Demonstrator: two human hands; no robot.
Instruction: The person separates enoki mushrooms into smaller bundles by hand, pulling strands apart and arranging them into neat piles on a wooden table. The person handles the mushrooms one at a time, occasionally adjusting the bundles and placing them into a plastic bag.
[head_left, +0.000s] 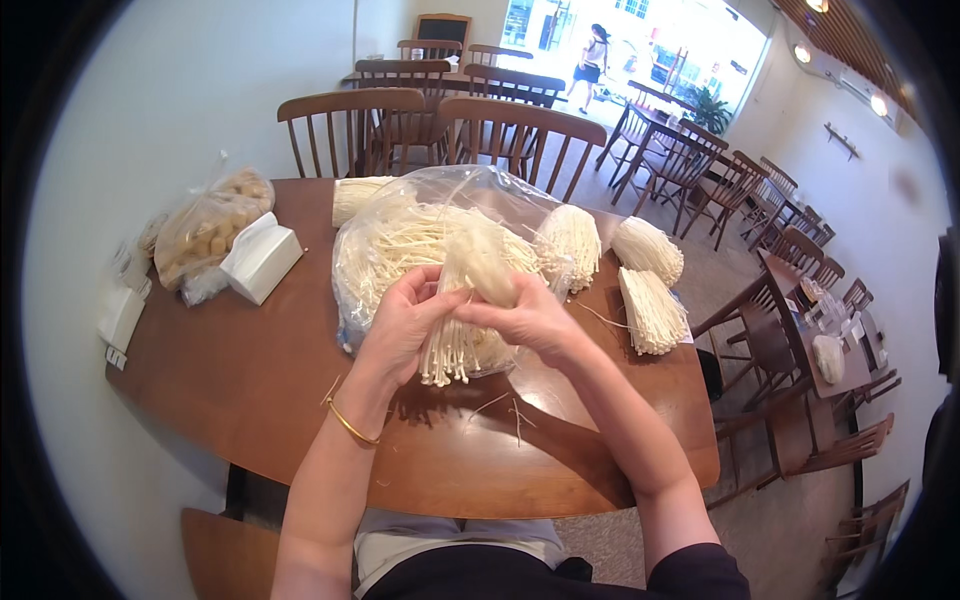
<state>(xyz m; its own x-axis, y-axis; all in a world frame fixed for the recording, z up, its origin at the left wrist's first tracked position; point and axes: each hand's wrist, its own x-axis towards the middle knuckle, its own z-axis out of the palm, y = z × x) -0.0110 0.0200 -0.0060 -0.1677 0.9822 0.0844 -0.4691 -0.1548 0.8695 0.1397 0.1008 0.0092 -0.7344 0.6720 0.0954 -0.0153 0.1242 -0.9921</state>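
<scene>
A bunch of enoki mushrooms is held between my two hands, its small caps pointing down towards me. My left hand grips its left side, the thumb across the stems. On the right, my right hand holds the upper part, which is blurred. Right behind them lies a large clear plastic bag filled with loose enoki strands. Whole enoki clusters stand or lie about it: one behind on the left, another at the bag's right, and two further right.
A wooden table carries everything. At its left are a plastic bag of pale brown chunks and a white tissue pack. Stray strands lie near the front edge. Wooden chairs stand behind; a person walks outside.
</scene>
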